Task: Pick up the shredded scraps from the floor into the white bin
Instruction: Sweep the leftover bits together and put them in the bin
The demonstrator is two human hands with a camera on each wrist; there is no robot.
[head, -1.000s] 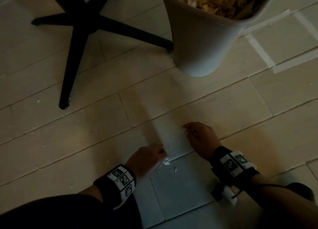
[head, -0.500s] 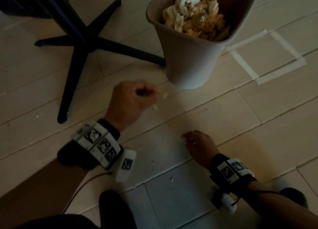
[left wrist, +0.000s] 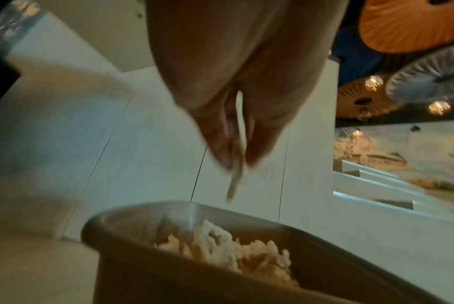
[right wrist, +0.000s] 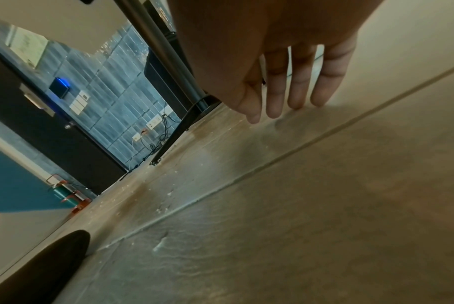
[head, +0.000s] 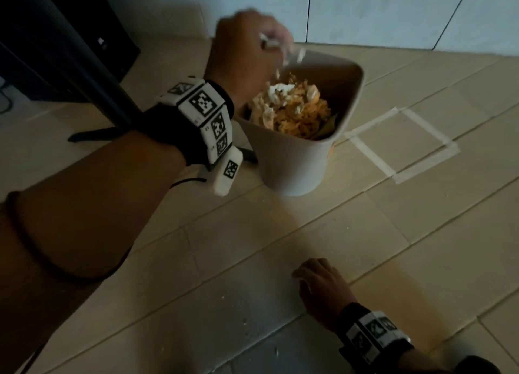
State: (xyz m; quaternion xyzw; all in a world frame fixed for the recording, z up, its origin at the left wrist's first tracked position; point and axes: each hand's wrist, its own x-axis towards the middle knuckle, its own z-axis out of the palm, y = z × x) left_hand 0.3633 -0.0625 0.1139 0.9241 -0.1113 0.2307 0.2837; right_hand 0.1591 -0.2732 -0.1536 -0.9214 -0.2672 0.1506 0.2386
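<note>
The left hand [head: 247, 50], low beside the white bin [head: 297, 163] half a second ago, is now hovering over its rim, fingertips [left wrist: 257, 152] pinching a pale scrap [left wrist: 235, 181]. The right hand [head: 323, 292] is still resting on the floor [head: 421, 261], fingers [right wrist: 298, 88] straight and slightly apart; crumbs [head: 276, 351] are lying near it.

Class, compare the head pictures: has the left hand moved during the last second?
Yes. The left hand has risen from the floor near the right hand to above the white bin.

Both bare forearms wear black wristbands [head: 165, 132] carrying white blocks printed with black square markers [head: 202, 104].
</note>
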